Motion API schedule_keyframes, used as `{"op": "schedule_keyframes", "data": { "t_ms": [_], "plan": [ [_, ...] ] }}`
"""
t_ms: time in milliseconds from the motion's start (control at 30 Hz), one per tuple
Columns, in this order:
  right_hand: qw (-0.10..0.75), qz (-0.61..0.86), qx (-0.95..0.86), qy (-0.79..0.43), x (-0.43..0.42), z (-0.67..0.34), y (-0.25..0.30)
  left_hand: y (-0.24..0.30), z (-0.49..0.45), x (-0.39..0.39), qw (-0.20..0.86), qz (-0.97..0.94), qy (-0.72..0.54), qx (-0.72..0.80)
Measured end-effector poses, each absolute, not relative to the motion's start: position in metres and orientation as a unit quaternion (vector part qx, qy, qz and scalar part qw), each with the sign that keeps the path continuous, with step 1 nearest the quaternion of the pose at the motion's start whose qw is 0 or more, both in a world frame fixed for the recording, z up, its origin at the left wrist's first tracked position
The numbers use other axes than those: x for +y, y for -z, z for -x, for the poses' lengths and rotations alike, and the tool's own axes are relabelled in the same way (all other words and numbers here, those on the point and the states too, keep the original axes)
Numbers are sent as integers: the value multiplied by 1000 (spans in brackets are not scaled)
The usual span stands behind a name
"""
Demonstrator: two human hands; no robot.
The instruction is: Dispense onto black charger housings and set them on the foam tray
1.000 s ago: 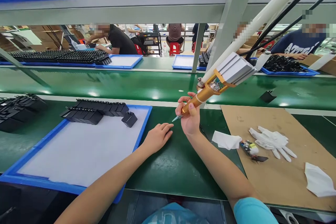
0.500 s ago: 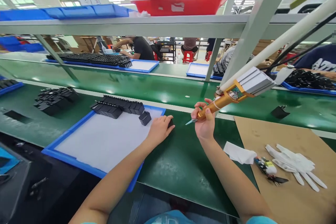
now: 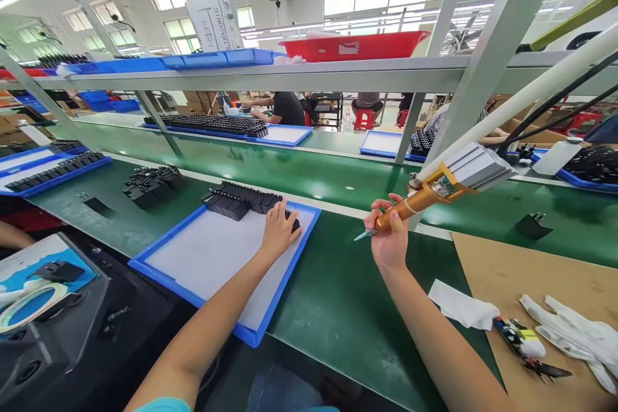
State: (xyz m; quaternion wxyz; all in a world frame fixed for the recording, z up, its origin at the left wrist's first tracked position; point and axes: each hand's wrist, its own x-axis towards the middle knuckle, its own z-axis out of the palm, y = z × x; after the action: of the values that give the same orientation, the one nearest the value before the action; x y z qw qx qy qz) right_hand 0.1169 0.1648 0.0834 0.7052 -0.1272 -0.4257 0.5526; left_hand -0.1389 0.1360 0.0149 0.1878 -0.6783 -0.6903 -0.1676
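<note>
My left hand lies over the far right corner of a blue-rimmed white tray, its fingers curled over a small black part beside a row of black parts. My right hand is closed round a gold dispensing tool with a thin pale tip pointing left. The tool hangs from a white tube and a grey block with black cables.
A cardboard sheet at right carries white gloves, a white cloth and a small tool. More black parts and blue trays lie on the green belt. Shelf posts stand ahead. Other people sit across the line.
My left hand has moved from the green belt up onto the tray's far corner, over a black part. The view has swung up and left. My right hand keeps the tool.
</note>
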Motion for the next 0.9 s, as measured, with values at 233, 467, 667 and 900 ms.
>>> {"op": "schedule_keyframes", "data": {
  "t_ms": [233, 467, 667, 900],
  "plan": [
    [710, 136, -422, -548, 168, -118, -82, -1, 144, 138, -36, 601, 308, -737],
    [715, 151, -425, -534, 172, -121, -80, -10, 160, 136, -138, 563, 430, -693],
    [721, 155, -420, -529, 175, -122, -79, -45, 157, 121, -486, 345, 662, -454],
    [725, 168, -414, -525, 177, -125, -80, -57, 150, 108, -573, 293, 687, -338]
  ]
}}
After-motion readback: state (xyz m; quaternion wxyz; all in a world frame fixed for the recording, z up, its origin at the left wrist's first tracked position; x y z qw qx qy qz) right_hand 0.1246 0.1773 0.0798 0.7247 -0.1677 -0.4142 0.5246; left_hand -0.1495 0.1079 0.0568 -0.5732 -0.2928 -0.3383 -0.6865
